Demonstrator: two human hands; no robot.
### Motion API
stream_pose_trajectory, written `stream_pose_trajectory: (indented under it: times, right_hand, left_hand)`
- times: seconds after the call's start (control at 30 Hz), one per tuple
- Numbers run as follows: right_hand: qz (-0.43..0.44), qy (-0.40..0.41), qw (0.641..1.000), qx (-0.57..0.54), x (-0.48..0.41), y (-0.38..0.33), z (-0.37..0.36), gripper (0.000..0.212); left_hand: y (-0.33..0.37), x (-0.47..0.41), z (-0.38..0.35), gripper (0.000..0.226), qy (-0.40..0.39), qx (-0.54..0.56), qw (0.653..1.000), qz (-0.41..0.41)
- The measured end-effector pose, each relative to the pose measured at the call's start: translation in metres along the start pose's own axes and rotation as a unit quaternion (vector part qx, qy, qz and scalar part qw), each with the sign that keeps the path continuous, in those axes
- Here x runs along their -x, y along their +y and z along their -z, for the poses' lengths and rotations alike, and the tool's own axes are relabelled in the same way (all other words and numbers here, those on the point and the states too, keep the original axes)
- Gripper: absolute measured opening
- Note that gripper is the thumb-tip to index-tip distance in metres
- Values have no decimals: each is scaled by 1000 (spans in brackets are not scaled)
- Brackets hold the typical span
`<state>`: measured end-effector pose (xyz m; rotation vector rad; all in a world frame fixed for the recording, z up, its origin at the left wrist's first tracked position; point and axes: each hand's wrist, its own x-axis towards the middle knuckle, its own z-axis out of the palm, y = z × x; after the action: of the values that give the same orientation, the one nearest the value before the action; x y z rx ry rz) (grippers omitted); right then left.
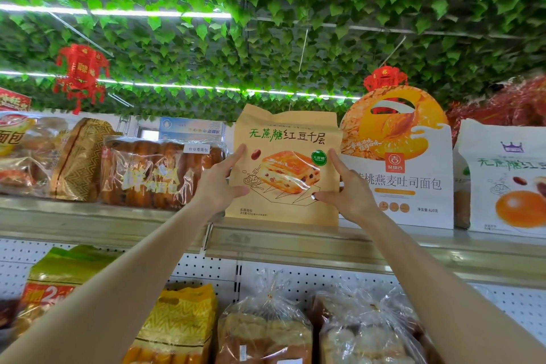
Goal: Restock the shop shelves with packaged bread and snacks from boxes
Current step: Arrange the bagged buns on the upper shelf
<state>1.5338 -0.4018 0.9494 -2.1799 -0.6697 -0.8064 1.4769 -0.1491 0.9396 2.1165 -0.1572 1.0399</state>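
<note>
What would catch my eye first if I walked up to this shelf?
The tan bread bag stands out, held upright by its sides between the left hand and right hand at the front of the top shelf, mid-view. Overhead, green leaves cover the ceiling, with a red lantern hanging at upper left.

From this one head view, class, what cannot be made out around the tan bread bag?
Head view.
White bag: cut off by right edge.
Blue box: lower part hidden behind the clear-wrapped bread.
Small print on tan bread bag: unreadably small.
Left hand, right hand: rear fingers hidden behind that bag.
</note>
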Motion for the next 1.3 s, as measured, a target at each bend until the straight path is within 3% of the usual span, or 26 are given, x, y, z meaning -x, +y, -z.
stream_pose_trajectory:
  times: [0.43,0.67,1.0,1.3]
  right_hand:
    - [-9,-12,997,-82,12,-11,17,99]
    - [-6,36,990,-136,46,-24,41,78]
    - [-16,115,983,-144,125,-50,79,60]
    - [-90,159,979,-91,227,-46,132,52]
  left_hand:
    - [16,14,7,84,9,-15,1000,8]
    - [42,45,14,68,58,70,996,9]
    - [96,120,19,55,-13,185,982,-23]
    - [131,185,-26,54,-102,262,959,-36]
